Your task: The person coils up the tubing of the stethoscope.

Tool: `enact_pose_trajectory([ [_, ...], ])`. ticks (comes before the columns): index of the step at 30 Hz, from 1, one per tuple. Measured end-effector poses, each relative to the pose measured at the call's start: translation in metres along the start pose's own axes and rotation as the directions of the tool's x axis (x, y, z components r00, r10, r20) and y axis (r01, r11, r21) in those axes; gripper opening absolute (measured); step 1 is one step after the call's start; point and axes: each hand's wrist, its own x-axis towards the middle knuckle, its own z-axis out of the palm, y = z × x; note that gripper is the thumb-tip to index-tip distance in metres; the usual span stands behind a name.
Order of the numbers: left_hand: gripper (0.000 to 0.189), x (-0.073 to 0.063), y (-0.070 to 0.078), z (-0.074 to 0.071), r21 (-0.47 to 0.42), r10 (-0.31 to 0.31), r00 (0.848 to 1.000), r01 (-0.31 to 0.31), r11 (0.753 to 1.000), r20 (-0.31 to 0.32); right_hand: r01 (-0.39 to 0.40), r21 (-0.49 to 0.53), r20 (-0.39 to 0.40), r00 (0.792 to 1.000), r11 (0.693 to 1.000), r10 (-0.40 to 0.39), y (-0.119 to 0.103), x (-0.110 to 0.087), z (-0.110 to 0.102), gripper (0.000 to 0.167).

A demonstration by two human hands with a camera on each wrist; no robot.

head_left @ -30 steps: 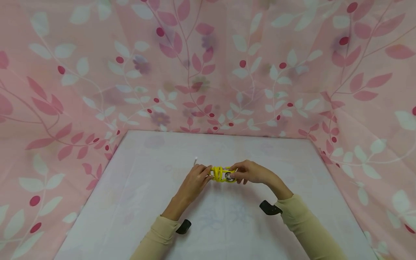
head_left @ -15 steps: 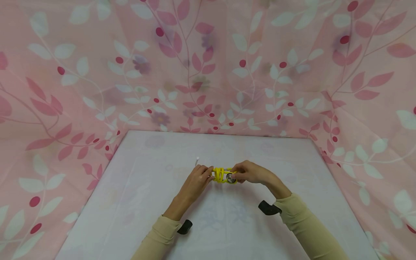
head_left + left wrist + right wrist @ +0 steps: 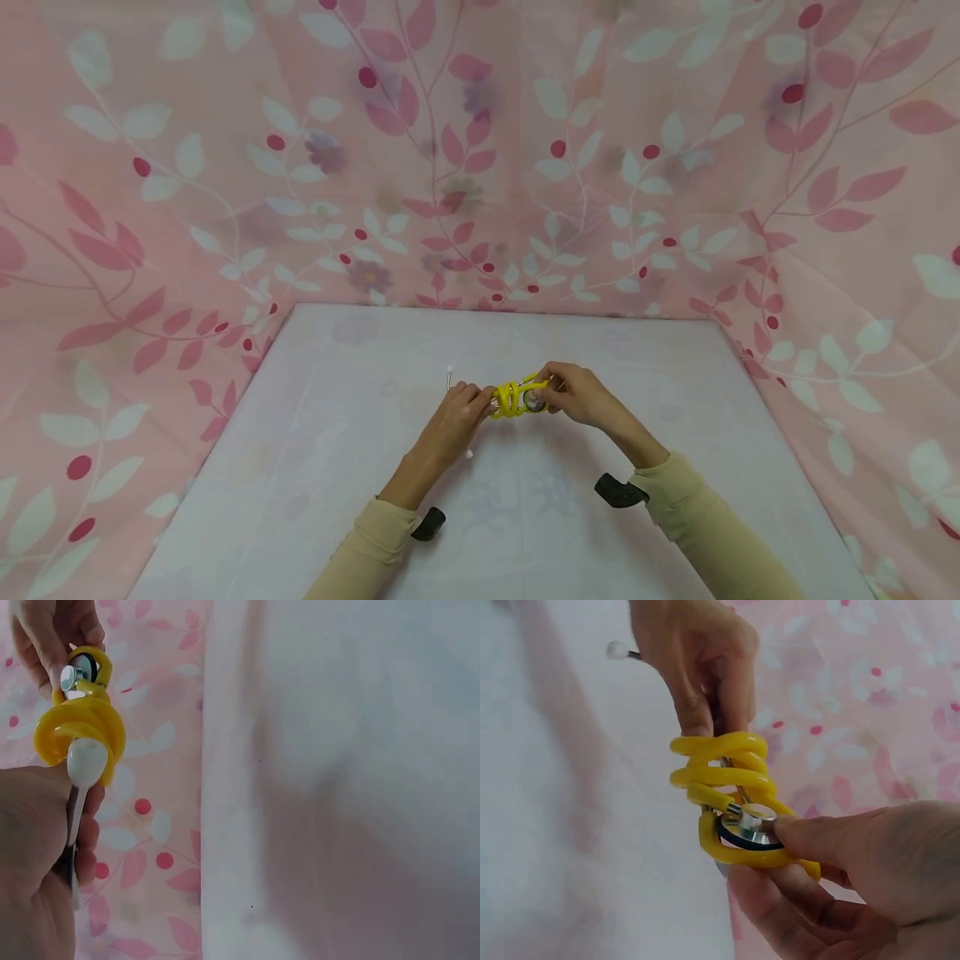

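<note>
A stethoscope [image 3: 510, 401] with yellow tubing wound in several loops is held above the table between both hands. My left hand [image 3: 453, 418] grips its metal ear tubes at the left end; a white ear tip [image 3: 88, 761] sticks out beside that hand in the left wrist view. At the right end, my right hand [image 3: 576, 393] pinches the yellow tubing by the round metal chest piece [image 3: 751, 825]. The thumb touches the chest piece in the right wrist view, with fingers beneath the loop. Part of the ear tubes is hidden inside the left hand.
A white cloth-covered table [image 3: 360, 350] lies beneath the hands. Pink leaf-patterned fabric [image 3: 480, 167] rises behind it and along both sides. Black wrist devices [image 3: 621, 491] show at both sleeves.
My right hand has lifted slightly and shifted its fingers on the tubing near the chest piece. The stethoscope has turned a little, and a second white ear tip now shows below the left hand.
</note>
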Motion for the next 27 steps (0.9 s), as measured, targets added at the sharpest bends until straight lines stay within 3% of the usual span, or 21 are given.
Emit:
enact_pose_trajectory([
  [4,0.032,0.003,-0.003,-0.002,-0.111,-0.046,0.999,0.049,0.993,0.029,0.051,-0.113,-0.121,0.991,0.992,-0.065,-0.007,-0.001,0.005,0.015],
  [8,0.032,0.008,-0.008,-0.002,-0.180,-0.085,0.993,0.099,0.979,0.085,0.091,-0.301,-0.255,0.952,0.949,-0.172,-0.006,-0.002,0.015,0.016],
  [11,0.032,0.009,-0.011,-0.001,-0.218,-0.111,0.986,0.137,0.966,0.126,0.153,-0.461,-0.306,0.897,0.874,-0.319,-0.003,-0.003,0.021,0.018],
  [15,0.034,0.011,-0.012,-0.002,-0.254,-0.148,0.972,0.192,0.948,0.184,0.228,-0.653,-0.279,0.815,0.722,-0.508,0.003,-0.005,0.026,0.022],
  [17,0.033,0.011,-0.012,-0.003,-0.265,-0.165,0.964,0.219,0.939,0.210,0.244,-0.698,-0.247,0.800,0.673,-0.547,0.006,-0.005,0.028,0.024],
  [19,0.032,0.011,-0.012,-0.004,-0.268,-0.178,0.957,0.237,0.934,0.228,0.249,-0.697,-0.232,0.809,0.672,-0.540,0.008,-0.006,0.029,0.025],
  [24,0.032,0.008,-0.012,-0.002,-0.260,-0.178,0.955,0.239,0.935,0.238,0.209,-0.606,-0.293,0.839,0.768,-0.459,0.007,-0.008,0.033,0.022],
  [27,0.033,0.008,-0.013,-0.001,-0.267,-0.173,0.957,0.234,0.935,0.232,0.176,-0.618,-0.317,0.835,0.766,-0.449,0.007,-0.009,0.037,0.023],
])
